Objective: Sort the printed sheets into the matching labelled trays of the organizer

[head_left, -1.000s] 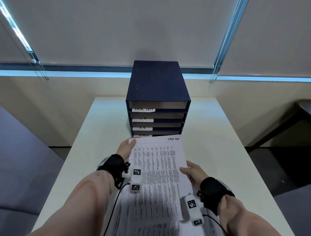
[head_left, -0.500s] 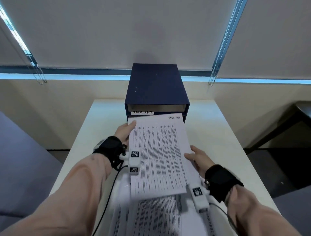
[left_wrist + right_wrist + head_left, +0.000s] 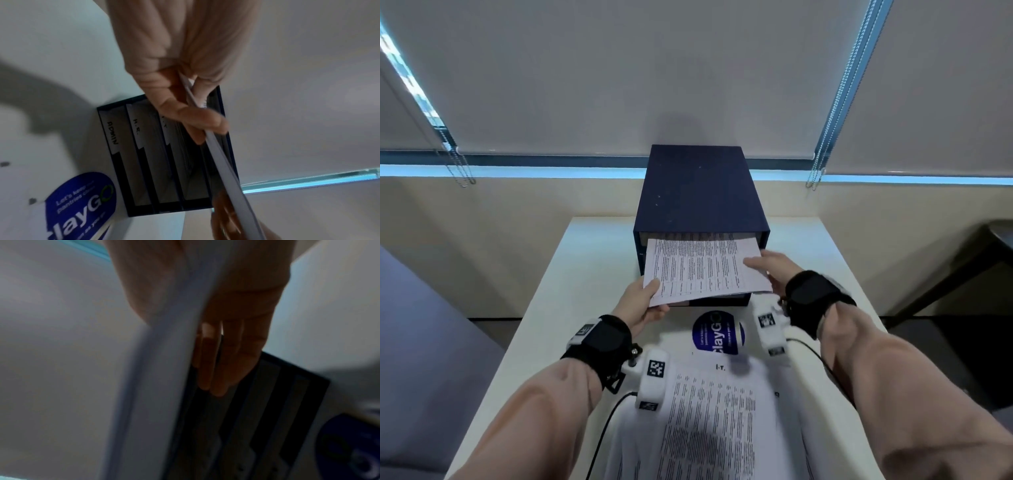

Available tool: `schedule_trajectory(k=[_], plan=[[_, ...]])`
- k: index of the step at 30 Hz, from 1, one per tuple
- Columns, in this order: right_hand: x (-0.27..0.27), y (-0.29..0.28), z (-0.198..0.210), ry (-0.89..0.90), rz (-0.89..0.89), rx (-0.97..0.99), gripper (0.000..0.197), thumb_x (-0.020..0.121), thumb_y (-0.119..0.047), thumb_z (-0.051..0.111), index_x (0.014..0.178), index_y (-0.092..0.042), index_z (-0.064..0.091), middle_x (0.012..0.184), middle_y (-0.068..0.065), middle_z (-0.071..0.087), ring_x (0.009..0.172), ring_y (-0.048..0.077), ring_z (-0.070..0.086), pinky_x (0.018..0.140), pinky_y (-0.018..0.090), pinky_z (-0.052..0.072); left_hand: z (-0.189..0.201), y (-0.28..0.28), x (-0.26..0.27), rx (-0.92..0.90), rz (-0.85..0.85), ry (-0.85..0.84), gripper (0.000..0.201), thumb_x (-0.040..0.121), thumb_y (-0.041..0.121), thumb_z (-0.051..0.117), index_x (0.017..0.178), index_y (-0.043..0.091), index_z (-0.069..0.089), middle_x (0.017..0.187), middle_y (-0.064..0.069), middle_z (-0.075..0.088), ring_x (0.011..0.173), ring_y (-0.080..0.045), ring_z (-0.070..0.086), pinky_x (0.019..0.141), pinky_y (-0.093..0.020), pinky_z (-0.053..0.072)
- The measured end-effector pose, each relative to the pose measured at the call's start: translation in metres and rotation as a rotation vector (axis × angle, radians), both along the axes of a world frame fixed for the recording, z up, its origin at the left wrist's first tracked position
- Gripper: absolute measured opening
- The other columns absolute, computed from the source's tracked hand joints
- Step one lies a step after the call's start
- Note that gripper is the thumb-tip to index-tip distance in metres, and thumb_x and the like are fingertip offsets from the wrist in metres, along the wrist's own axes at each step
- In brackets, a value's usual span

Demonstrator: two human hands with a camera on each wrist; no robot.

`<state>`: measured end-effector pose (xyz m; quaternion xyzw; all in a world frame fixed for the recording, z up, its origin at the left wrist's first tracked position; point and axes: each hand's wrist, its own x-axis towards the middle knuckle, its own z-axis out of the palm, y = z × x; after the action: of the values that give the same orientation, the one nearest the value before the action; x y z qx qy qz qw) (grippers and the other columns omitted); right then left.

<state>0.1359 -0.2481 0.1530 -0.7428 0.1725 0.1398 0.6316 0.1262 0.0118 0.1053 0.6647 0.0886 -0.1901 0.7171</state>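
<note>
Left hand (image 3: pixel 641 304) pinches the near-left corner of the printed sheet (image 3: pixel 707 267), thumb on top, fingers curled under; the left wrist view shows the pinch with the paper edge-on. The sheet's far edge is inside the top slot of the dark blue organizer (image 3: pixel 700 195), so its heading is hidden; the near part sticks out over the front and hides the lower trays in the head view. In the left wrist view three tray labels show, ADMIN (image 3: pixel 112 133), H.R. (image 3: pixel 136 127) and a third half hidden behind the thumb, unreadable. The top tray's label is covered. Right hand (image 3: pixel 770 270) holds the sheet's right edge, thumb on top, fingers beneath; the right wrist view is blurred and dark, showing straight fingers under the paper in front of the tray fronts.

Edges: the organizer stands at the far middle of the white table (image 3: pixel 822 260), with bare table on both sides of it. Near edge is cut off by the frame. One stack of printed sheets (image 3: pixel 709 421) lies on the table between the forearms, top one headed I.T., count not readable, lower part cut off. One round blue sticker (image 3: pixel 717 334) lies between stack and organizer, partly covered.
</note>
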Motion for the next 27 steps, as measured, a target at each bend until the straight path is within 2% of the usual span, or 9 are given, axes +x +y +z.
schedule_trajectory(k=[2, 6, 9, 11, 13, 18, 21, 24, 27], plan=[[-0.014, -0.001, -0.005, 0.068, 0.026, 0.019, 0.011, 0.090, -0.020, 0.062, 0.096, -0.011, 0.058, 0.079, 0.003, 0.061, 0.055, 0.021, 0.056, 0.038, 0.021, 0.041, -0.009, -0.003, 0.011, -0.003, 0.065, -0.015, 0.033, 0.103, 0.022, 0.036, 0.132, 0.008, 0.046, 0.098, -0.007, 0.063, 0.041, -0.006, 0.045, 0.040, -0.017, 0.041], [0.000, 0.002, -0.012, 0.077, -0.161, 0.263, 0.025, 0.091, -0.002, 0.059, 0.073, -0.011, 0.044, 0.062, 0.002, 0.052, 0.036, 0.006, 0.045, 0.032, 0.013, 0.036, -0.003, -0.016, 0.035, -0.142, 0.219, 0.004, 0.027, 0.100, 0.012, 0.043, 0.125, 0.000, 0.048, 0.099, -0.012, 0.059, 0.042, -0.004, 0.046, 0.040, -0.015, 0.042], [0.033, 0.015, -0.008, -0.030, -0.351, 0.469, 0.013, 0.090, 0.008, 0.054, 0.080, 0.001, 0.053, 0.077, 0.011, 0.058, 0.075, 0.016, 0.061, 0.072, 0.018, 0.058, 0.014, -0.023, 0.055, -0.374, 0.249, 0.020, 0.013, 0.095, 0.000, 0.048, 0.108, -0.001, 0.053, 0.103, -0.013, 0.059, 0.079, -0.012, 0.061, 0.070, -0.016, 0.056], [0.048, 0.026, -0.003, -0.060, -0.424, 0.620, 0.019, 0.091, 0.016, 0.043, 0.085, 0.002, 0.054, 0.088, 0.014, 0.057, 0.084, 0.024, 0.057, 0.097, 0.036, 0.051, 0.022, -0.024, 0.065, -0.461, 0.231, 0.006, 0.010, 0.096, -0.006, 0.043, 0.098, -0.003, 0.052, 0.111, -0.018, 0.055, 0.105, -0.022, 0.058, 0.099, -0.029, 0.048], [0.053, 0.036, -0.002, -0.087, -0.387, 0.614, 0.024, 0.092, 0.018, 0.036, 0.091, 0.001, 0.052, 0.092, 0.012, 0.054, 0.090, 0.026, 0.056, 0.105, 0.045, 0.043, 0.021, -0.022, 0.067, -0.476, 0.228, -0.010, 0.014, 0.097, -0.005, 0.040, 0.105, -0.003, 0.051, 0.117, -0.019, 0.054, 0.116, -0.027, 0.055, 0.105, -0.037, 0.043], [0.015, 0.041, -0.035, 0.022, -0.099, 0.410, 0.031, 0.099, 0.001, 0.037, 0.127, -0.004, 0.049, 0.109, 0.016, 0.063, 0.097, 0.030, 0.065, 0.074, 0.033, 0.059, -0.025, -0.017, 0.025, 0.080, -0.088, -0.045, 0.013, 0.093, 0.012, 0.056, 0.104, 0.014, 0.065, 0.099, -0.013, 0.069, 0.076, -0.024, 0.065, 0.069, -0.035, 0.055], [-0.025, 0.034, -0.064, 0.087, -0.095, 0.249, 0.029, 0.098, 0.000, 0.042, 0.124, -0.001, 0.054, 0.098, 0.016, 0.063, 0.076, 0.024, 0.063, 0.061, 0.029, 0.059, -0.079, -0.010, -0.009, 0.717, -0.434, -0.245, 0.030, 0.085, 0.022, 0.067, 0.113, 0.020, 0.060, 0.107, -0.002, 0.061, 0.092, -0.016, 0.059, 0.077, -0.027, 0.048], [-0.064, 0.020, -0.093, 0.183, -0.129, 0.179, 0.027, 0.096, 0.001, 0.045, 0.119, 0.003, 0.058, 0.093, 0.017, 0.063, 0.073, 0.028, 0.062, 0.070, 0.042, 0.060, -0.113, -0.006, -0.035, 1.092, -0.710, -0.377, 0.044, 0.085, 0.028, 0.062, 0.127, 0.022, 0.050, 0.120, -0.002, 0.050, 0.109, -0.019, 0.053, 0.091, -0.029, 0.043], [-0.094, 0.009, -0.107, 0.248, -0.160, 0.134, 0.025, 0.095, 0.001, 0.047, 0.117, 0.003, 0.060, 0.101, 0.024, 0.064, 0.085, 0.037, 0.064, 0.088, 0.059, 0.052, -0.122, -0.005, -0.046, 1.164, -0.620, -0.473, 0.031, 0.089, 0.025, 0.056, 0.120, 0.020, 0.056, 0.117, -0.004, 0.051, 0.110, -0.022, 0.051, 0.091, -0.030, 0.040]])
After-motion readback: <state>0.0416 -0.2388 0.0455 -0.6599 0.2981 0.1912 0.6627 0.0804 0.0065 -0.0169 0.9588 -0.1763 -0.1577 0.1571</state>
